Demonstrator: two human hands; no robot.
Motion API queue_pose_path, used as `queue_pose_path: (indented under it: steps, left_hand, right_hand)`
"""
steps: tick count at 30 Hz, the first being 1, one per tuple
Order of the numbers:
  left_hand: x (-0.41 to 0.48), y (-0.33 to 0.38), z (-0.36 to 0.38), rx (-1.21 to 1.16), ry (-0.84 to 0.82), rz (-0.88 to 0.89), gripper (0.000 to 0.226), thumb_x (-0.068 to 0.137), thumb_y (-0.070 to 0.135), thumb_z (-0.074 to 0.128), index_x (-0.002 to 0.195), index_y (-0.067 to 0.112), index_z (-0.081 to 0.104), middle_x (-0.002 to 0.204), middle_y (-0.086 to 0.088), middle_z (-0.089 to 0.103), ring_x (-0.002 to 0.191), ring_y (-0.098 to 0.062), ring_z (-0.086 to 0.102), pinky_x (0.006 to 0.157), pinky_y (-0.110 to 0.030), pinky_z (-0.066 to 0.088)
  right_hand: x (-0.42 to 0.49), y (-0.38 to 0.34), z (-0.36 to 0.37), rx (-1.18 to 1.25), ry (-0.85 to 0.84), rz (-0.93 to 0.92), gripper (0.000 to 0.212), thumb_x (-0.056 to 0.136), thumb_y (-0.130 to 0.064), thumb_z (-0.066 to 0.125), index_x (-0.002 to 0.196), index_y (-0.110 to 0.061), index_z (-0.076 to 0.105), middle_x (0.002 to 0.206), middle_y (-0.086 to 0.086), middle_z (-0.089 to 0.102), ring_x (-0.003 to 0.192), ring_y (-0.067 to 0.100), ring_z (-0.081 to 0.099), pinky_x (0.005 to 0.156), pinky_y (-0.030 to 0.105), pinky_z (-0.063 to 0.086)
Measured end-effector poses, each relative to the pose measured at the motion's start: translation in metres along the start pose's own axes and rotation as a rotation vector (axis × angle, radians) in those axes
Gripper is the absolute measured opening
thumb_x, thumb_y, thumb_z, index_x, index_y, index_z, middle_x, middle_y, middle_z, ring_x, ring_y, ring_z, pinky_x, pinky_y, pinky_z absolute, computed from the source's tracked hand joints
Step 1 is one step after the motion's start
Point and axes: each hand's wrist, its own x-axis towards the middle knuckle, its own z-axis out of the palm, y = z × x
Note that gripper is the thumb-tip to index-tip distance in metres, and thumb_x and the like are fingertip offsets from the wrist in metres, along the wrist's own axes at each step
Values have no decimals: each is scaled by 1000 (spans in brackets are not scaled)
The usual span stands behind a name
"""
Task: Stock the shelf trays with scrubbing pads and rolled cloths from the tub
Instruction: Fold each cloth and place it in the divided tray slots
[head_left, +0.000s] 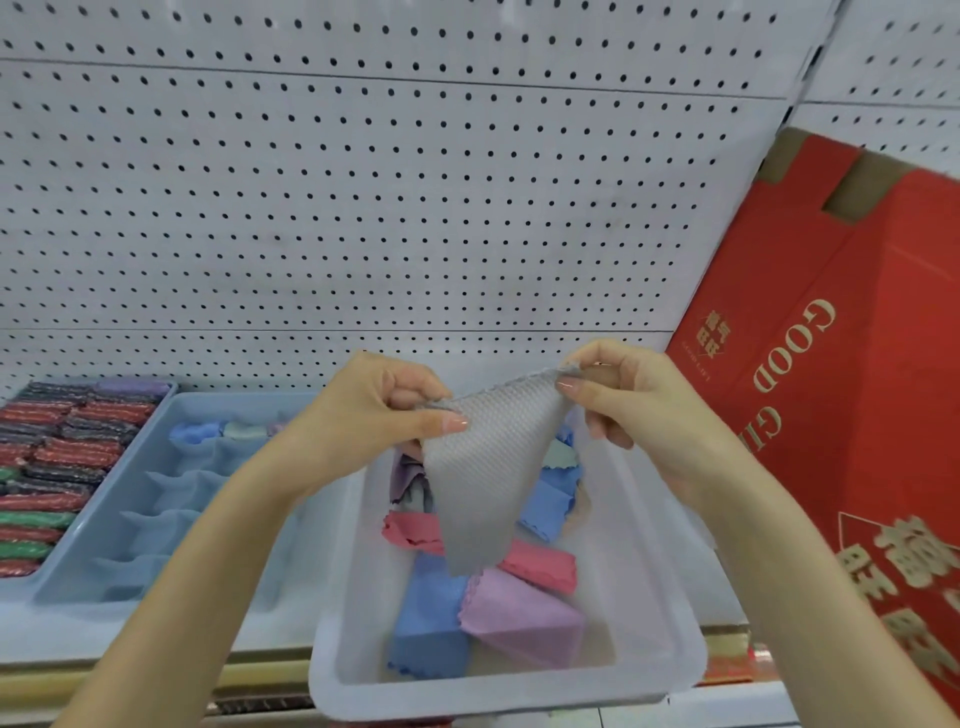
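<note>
we see a white shelf backed by pegboard, with one red carton leaning at right. two blue trays sit on it: one packed with scrubbing pads, one divided, with three rolled cloths at its back. one clear tub holds several folded cloths. above it our left hand and right hand each pinch one grey cloth.

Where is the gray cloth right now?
In the head view the gray cloth hangs in the middle, pinched at its top corners by the left hand and right hand, just above the tub, right of the blue tray.
</note>
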Motion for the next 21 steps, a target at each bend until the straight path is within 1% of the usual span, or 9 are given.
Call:
queue_pose_path:
  steps: [3,6,10,12,14,17,19,20,21]
  left_hand:
    - [4,-4,1,75,142,49,13,75,9,76,69,4,66,49,4,60,44,-4,47,48,-11,40]
    - [5,-5,2,54,197,93,9,79,7,73,77,0,67,52,7,59,42,-4,45,44,-11,35]
    - [-8,2,-5,-230,90,170,9,71,5,77,74,8,69,58,-3,66,49,-12,64,50,-17,50]
    - [-15,13,-9,-377,-41,287,13,58,18,83,65,17,72,53,-2,65,45,-10,62,47,-16,49]
    - [-15,24,-5,-464,-124,360,8,56,22,78,61,19,72,50,3,62,38,-5,55,43,-12,44]
    - [-2,33,10,-540,-151,365,4,57,20,73,60,18,72,50,4,61,36,-3,51,40,-12,40]
    - [6,34,23,-630,-174,390,9,60,24,78,64,20,71,60,3,64,42,-4,54,43,-14,43]
    - [9,33,28,-670,-169,400,9,63,26,78,64,21,71,66,3,66,47,-6,56,46,-16,45]
    - [11,32,32,-700,-150,402,7,68,24,75,65,21,70,69,2,66,52,-9,59,50,-19,47]
  right_hand:
    - [2,-1,1,64,-67,-6,6,93,-7,55,88,-7,58,60,7,65,52,14,58,46,18,42]
    - [3,-1,2,47,-75,-88,6,86,-3,63,89,1,66,71,6,69,65,11,66,61,17,51]
    - [-4,-4,-11,67,-260,-241,5,79,-12,73,76,-10,70,65,0,65,61,8,60,57,17,46]
    - [-12,-12,-15,142,-432,-299,12,72,-30,79,76,-19,74,71,0,65,63,10,57,59,18,45]
    - [-12,-22,-9,217,-508,-340,14,71,-33,77,80,-22,76,77,-5,65,69,7,56,64,17,45]
    - [-2,-28,13,300,-407,-488,11,70,-27,75,81,-25,76,76,-9,65,72,7,60,69,21,49]
    - [4,-28,27,369,-302,-537,17,66,-21,80,80,-26,71,78,13,65,73,23,61,68,44,52]
    - [5,-28,31,405,-252,-531,25,64,-13,81,81,-24,68,79,25,60,73,26,60,68,50,50]
    - [6,-28,33,423,-209,-524,29,64,-5,79,83,-24,66,76,25,58,70,26,59,65,47,50]
